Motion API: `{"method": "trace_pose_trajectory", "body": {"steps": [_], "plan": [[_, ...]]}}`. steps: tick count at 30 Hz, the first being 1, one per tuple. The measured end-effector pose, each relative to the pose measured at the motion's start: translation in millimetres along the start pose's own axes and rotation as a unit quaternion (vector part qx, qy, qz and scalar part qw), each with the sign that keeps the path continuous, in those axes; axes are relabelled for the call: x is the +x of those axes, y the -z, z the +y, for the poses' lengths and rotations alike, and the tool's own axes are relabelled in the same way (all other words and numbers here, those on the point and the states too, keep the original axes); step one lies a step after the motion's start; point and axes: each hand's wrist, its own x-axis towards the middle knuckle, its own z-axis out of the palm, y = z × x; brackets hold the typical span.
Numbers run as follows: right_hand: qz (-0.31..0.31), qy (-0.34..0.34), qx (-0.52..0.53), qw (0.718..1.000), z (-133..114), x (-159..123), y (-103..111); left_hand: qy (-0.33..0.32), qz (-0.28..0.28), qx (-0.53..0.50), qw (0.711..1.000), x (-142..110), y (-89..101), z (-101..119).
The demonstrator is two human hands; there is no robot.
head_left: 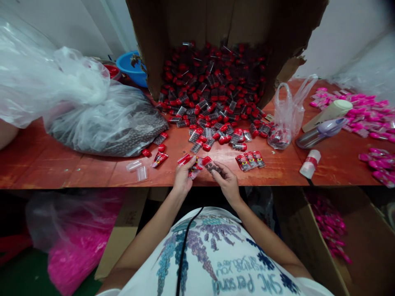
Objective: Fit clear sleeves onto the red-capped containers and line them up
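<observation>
Head cam: left hand (183,177)'s pinching some printed red cards (193,165), right hand (228,181)'s gripping a red-capped clear container (211,165) right by them, over the orange table (277,172)'s near edge. Big pile of similar containers (212,98) spills out of a cardboard box (149,37) behind.

pretty sure this is a small packing or assembly workshop. there's a big torn cardboard box (197,22) at 12 o'clock with loads of matching red-capped containers (212,92) spread onto the red-brown tabletop (277,176), a bulk bag of dark beads (108,123) at 10, heaps of pink pieces (367,115) at 3, plus a sack of pink bits (77,250) under the tabletop at 8.
</observation>
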Motion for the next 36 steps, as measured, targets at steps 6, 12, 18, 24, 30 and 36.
{"method": "trace_pose_trajectory", "body": {"steps": [6,12,18,24,30,36], "plan": [[-0.051,-0.067,0.053,0.995,-7.6,0.1,1.9,-0.036,0.01,0.009,0.999,-3.1,-2.5,-0.9],[-0.076,-0.092,0.065,0.991,-6.6,3.4,5.7,-0.046,-0.03,0.043,0.998,-10.1,-3.8,0.9],[-0.059,-0.047,0.048,0.996,-1.9,2.6,4.3,-0.062,-0.098,0.077,0.99,-14.9,-5.9,-2.3],[-0.033,-0.063,0.09,0.993,2.6,0.3,1.4,-0.054,-0.104,0.141,0.983,-17.5,-2.3,-2.2],[-0.055,-0.124,0.136,0.981,-0.3,0.4,3.1,-0.055,-0.143,0.202,0.967,-18.7,-3.2,3.4],[-0.042,0.006,-0.008,0.999,2.8,-0.2,7.1,0.023,-0.143,0.233,0.962,-19.4,-6.2,1.9]]}}
